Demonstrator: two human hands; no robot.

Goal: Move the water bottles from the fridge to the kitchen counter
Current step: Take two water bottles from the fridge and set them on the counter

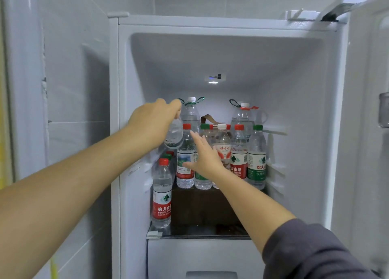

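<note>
The open fridge holds several water bottles on a dark glass shelf. My left hand grips a clear bottle by its top and holds it tilted above the shelf's left side. My right hand reaches in with fingers spread and straight, touching a red-capped bottle in the middle row. Beside it stand a white-capped bottle, another red-capped bottle and a green-capped bottle. One red-labelled bottle stands alone at the front left. Two large bottles with handles stand at the back.
The fridge door is swung open on the right. A white tiled wall runs along the left. A white drawer front sits below the shelf. The shelf's front right part is bare dark glass.
</note>
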